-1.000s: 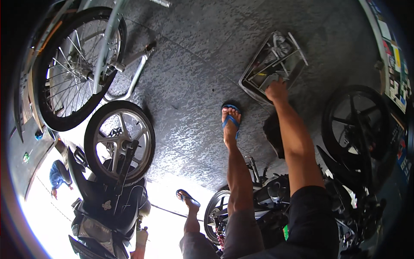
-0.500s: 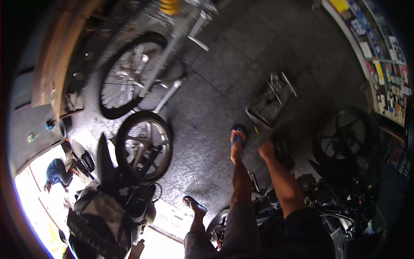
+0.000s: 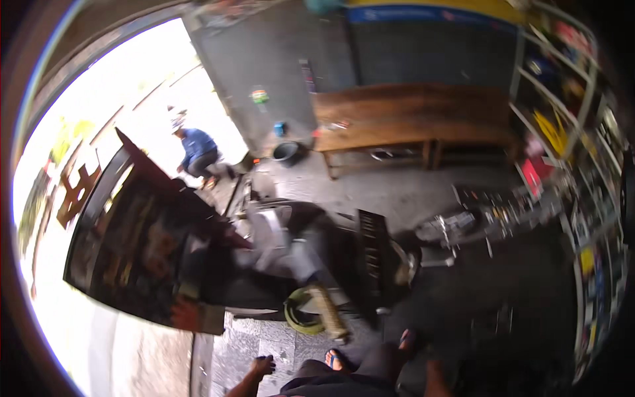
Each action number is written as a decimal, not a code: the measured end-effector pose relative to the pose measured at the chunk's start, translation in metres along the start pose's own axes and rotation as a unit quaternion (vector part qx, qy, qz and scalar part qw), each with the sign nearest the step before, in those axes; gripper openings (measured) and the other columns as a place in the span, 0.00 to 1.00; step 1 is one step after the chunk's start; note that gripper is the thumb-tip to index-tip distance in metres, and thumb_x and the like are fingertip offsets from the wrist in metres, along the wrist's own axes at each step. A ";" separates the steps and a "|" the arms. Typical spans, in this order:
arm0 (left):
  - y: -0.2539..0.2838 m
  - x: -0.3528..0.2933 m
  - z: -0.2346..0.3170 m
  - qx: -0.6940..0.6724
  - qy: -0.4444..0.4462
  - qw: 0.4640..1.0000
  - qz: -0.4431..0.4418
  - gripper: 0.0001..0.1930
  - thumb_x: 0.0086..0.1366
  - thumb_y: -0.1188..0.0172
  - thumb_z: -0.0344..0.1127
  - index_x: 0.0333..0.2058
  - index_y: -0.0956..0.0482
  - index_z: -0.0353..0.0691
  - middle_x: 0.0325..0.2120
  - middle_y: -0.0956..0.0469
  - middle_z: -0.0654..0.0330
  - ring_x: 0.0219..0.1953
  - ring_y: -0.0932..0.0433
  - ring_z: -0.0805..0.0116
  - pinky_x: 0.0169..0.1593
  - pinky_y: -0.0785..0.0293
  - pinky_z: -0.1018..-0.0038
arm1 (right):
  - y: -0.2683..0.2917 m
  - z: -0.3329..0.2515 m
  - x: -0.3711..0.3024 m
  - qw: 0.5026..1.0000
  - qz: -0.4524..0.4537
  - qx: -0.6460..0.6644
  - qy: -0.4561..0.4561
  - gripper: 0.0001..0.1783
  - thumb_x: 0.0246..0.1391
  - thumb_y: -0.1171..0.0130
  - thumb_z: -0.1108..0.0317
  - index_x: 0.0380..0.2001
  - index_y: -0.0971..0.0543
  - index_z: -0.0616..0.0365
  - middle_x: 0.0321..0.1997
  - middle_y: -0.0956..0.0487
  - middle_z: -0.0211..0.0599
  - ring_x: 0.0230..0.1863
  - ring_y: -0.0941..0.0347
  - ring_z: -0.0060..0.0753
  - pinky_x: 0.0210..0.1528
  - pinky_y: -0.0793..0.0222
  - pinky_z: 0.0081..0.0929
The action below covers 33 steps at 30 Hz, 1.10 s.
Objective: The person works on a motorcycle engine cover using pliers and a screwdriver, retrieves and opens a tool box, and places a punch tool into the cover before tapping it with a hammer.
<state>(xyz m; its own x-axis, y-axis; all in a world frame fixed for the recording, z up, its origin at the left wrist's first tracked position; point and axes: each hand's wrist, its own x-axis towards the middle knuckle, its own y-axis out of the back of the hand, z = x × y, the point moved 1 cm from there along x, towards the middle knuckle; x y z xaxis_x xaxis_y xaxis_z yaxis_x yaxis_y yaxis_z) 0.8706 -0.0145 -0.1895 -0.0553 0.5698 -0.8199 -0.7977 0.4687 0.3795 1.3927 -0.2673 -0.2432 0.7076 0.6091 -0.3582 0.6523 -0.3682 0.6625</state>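
My left hand [image 3: 262,366] is low in the head view, left of my knees. Its fingers look curled, with something small and dark at them that I cannot make out. My right hand [image 3: 434,368] is dim and smeared by motion at the lower edge, right of my legs, so its fingers do not show clearly. Ahead of me stands a dark motorcycle [image 3: 331,245], blurred. A tan handle-like bar [image 3: 329,316] and a pale green ring [image 3: 292,311] show on its near side, closest to my left hand but apart from it.
A large dark case [image 3: 142,248] stands left, by the bright doorway. Outside, a person in blue [image 3: 197,147] crouches. Wooden benches [image 3: 377,135] line the far wall, with a black basin [image 3: 286,153] beside them. Blurred metal parts [image 3: 456,225] and loaded shelves [image 3: 585,264] are right.
My view has swung left, toward the doorway and the motorcycle. My right arm, earlier stretched forward near a metal frame on the floor, is now low. My left hand has come into view.
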 end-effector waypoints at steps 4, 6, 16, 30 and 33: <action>0.007 0.030 0.012 -0.049 -0.049 0.998 0.000 0.24 0.67 0.43 0.51 0.45 0.21 0.31 0.33 0.16 0.51 0.31 0.16 0.61 0.30 0.21 0.68 | -0.039 -0.130 0.018 0.990 -0.099 -0.017 0.097 0.26 0.54 0.46 0.63 0.54 0.24 0.66 0.56 0.25 0.62 0.60 0.28 0.57 0.62 0.33 0.44; 0.016 0.023 0.020 -0.078 -0.066 0.995 0.004 0.25 0.68 0.44 0.53 0.44 0.20 0.31 0.34 0.16 0.52 0.30 0.17 0.62 0.31 0.21 0.69 | -0.063 -0.185 0.028 0.977 -0.154 -0.048 0.141 0.26 0.54 0.46 0.63 0.54 0.24 0.66 0.56 0.25 0.62 0.60 0.28 0.57 0.62 0.33 0.43; 0.109 0.001 -0.133 -0.304 0.061 0.925 0.221 0.21 0.66 0.41 0.47 0.39 0.16 0.30 0.23 0.18 0.55 0.23 0.19 0.66 0.29 0.23 0.68 | -0.190 -0.407 0.056 0.847 -0.366 -0.236 0.305 0.26 0.53 0.46 0.63 0.53 0.24 0.67 0.55 0.24 0.62 0.60 0.28 0.57 0.61 0.32 0.43; 0.469 0.127 -0.268 -0.491 0.056 0.830 0.259 0.16 0.65 0.42 0.39 0.40 0.19 0.28 0.28 0.17 0.54 0.27 0.18 0.67 0.30 0.23 0.70 | -0.581 -0.612 -0.136 0.760 -0.461 -0.336 0.311 0.25 0.53 0.46 0.64 0.52 0.22 0.67 0.55 0.23 0.62 0.60 0.28 0.57 0.60 0.32 0.43; 0.596 0.175 -0.236 -0.320 -0.014 0.918 0.232 0.22 0.64 0.43 0.46 0.40 0.18 0.29 0.31 0.15 0.50 0.32 0.16 0.61 0.43 0.23 0.65 | -0.650 -0.644 -0.175 0.784 -0.451 -0.327 0.275 0.25 0.53 0.46 0.64 0.52 0.22 0.67 0.55 0.23 0.62 0.60 0.28 0.57 0.60 0.31 0.43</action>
<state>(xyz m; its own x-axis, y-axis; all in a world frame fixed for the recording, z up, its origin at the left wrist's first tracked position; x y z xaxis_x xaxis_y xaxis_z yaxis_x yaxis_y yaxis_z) 0.2434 0.2056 -0.2082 -0.4708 0.6294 -0.6183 -0.8819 -0.3168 0.3490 0.6699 0.3175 -0.1877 -0.3021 0.6921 -0.6556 0.4146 0.7146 0.5634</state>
